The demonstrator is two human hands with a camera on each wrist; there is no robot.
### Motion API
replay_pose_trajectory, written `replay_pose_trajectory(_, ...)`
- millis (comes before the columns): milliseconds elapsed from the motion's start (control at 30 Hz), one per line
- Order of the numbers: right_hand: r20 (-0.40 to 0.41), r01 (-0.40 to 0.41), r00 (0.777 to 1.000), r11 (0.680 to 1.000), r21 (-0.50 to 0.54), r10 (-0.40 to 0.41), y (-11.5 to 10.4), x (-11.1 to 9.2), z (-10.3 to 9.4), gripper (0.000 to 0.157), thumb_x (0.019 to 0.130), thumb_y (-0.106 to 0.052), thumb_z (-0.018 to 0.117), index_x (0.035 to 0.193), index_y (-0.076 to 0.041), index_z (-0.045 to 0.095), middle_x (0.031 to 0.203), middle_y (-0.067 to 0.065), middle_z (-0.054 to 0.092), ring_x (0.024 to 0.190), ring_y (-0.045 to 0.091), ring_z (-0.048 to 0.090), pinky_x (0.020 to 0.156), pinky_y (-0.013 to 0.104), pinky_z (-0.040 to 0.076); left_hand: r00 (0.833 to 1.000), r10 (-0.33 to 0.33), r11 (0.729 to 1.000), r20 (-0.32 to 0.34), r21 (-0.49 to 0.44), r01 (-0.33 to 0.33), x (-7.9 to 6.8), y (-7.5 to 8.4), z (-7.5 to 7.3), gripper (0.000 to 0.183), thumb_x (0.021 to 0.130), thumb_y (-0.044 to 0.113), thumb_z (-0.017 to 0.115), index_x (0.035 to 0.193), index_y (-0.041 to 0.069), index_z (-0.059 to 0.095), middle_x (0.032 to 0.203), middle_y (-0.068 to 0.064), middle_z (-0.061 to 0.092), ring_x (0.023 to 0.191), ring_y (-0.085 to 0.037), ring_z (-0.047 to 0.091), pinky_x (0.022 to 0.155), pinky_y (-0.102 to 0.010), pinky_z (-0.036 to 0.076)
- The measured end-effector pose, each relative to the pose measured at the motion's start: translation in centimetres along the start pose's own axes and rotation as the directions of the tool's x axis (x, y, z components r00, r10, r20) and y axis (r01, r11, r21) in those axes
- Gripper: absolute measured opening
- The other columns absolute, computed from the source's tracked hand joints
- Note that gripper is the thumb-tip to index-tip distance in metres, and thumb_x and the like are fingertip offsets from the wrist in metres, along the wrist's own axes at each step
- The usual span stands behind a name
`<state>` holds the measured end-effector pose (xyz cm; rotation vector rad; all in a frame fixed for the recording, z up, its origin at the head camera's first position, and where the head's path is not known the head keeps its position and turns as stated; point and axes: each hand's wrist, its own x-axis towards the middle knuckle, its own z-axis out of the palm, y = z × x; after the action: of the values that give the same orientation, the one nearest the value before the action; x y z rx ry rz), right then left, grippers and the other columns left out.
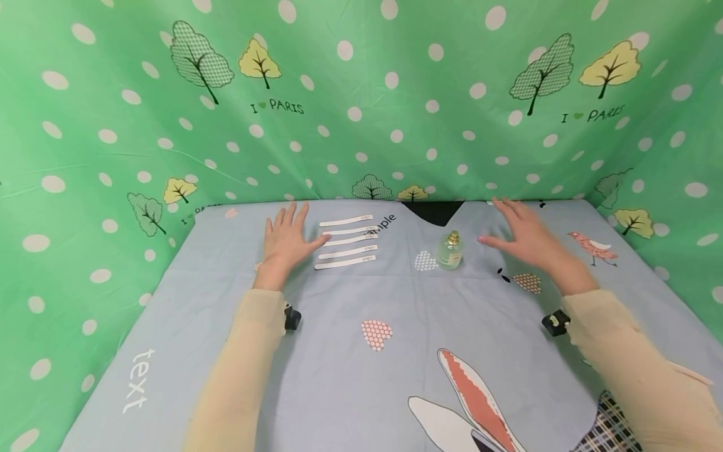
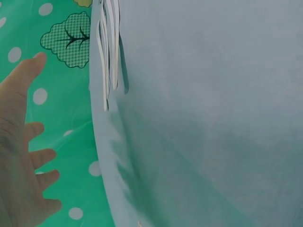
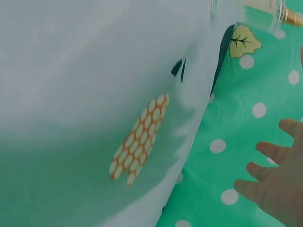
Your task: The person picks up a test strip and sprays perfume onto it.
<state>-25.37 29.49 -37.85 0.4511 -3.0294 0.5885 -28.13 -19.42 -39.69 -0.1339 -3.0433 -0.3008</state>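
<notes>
Several narrow white paper strips [image 1: 346, 241] with small print near one end lie in a loose stack of rows on the cloth, left of centre. My left hand [image 1: 287, 242] is spread at their left side, its thumb reaching over the strips in the head view; it holds nothing. To the right of the strips, a clear glass perfume bottle [image 1: 450, 252] with pale green liquid and a gold spray top stands upright. Right of the bottle, my right hand [image 1: 525, 237] is held with fingers extended and nothing in it. The bottle's top also shows in the right wrist view.
A blue-grey printed cloth [image 1: 339, 389] covers the table, with printed hearts, a bird and rabbit ears. Behind and beside it hangs a green polka-dot curtain [image 1: 350, 81]. Small black devices sit at both wrists.
</notes>
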Motion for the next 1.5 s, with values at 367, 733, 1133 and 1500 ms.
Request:
replay_pose_trajectory(367, 0.020, 0.025, 0.999, 0.999, 0.044, -0.026, -1.5, -0.3, 1.3, 0.096, 0.089, -0.057, 0.066, 0.159, -0.010, 0.021, 0.162, 0.023, 0.024, 0.149, 0.047, 0.022, 0.117, 0.069, 0.023, 0.999, 0.032, 0.999, 0.021, -0.017, -0.032, -0.4, -0.1, 0.2, 0.098, 0.086, 0.072, 0.056, 0.159, 0.015, 0.023, 0.165, -0.018, 0.020, 0.152, -0.040, 0.022, 0.124, -0.059, 0.016)
replay_pose_trajectory(733, 0.047, 0.031, 0.998, 0.997, 0.065, -0.034, -2.3, -0.5, 2.2, 0.094, 0.089, -0.058, 0.067, 0.159, -0.012, 0.023, 0.162, 0.020, 0.026, 0.148, 0.045, 0.025, 0.116, 0.068, 0.026, 0.999, 0.022, 0.995, 0.049, -0.095, -0.017, -1.2, 0.0, -0.1, 0.093, 0.083, 0.067, 0.067, 0.155, 0.018, 0.035, 0.164, -0.014, 0.027, 0.148, -0.040, 0.030, 0.116, -0.059, 0.035)
replay_pose_trajectory(1133, 0.061, 0.033, 0.997, 0.995, 0.091, -0.038, -2.8, -0.6, 2.7, 0.093, 0.088, -0.057, 0.068, 0.158, -0.011, 0.026, 0.160, 0.022, 0.030, 0.147, 0.044, 0.029, 0.116, 0.065, 0.029, 0.992, 0.025, 0.978, 0.128, -0.210, 0.002, -2.0, -0.3, -0.1, 0.086, 0.081, 0.056, 0.075, 0.151, 0.017, 0.043, 0.157, -0.016, 0.041, 0.145, -0.039, 0.037, 0.115, -0.058, 0.036)
replay_pose_trajectory(1500, 0.072, 0.050, 0.996, 0.991, 0.123, -0.060, -2.8, -0.5, 3.5, 0.094, 0.088, -0.059, 0.067, 0.157, -0.010, 0.028, 0.160, 0.017, 0.033, 0.147, 0.041, 0.031, 0.116, 0.061, 0.030, 0.990, 0.020, 0.939, 0.143, -0.343, 0.031, -2.9, -0.9, 0.3, 0.067, 0.083, 0.040, 0.080, 0.140, 0.015, 0.055, 0.135, -0.011, 0.065, 0.125, -0.031, 0.061, 0.105, -0.050, 0.048)
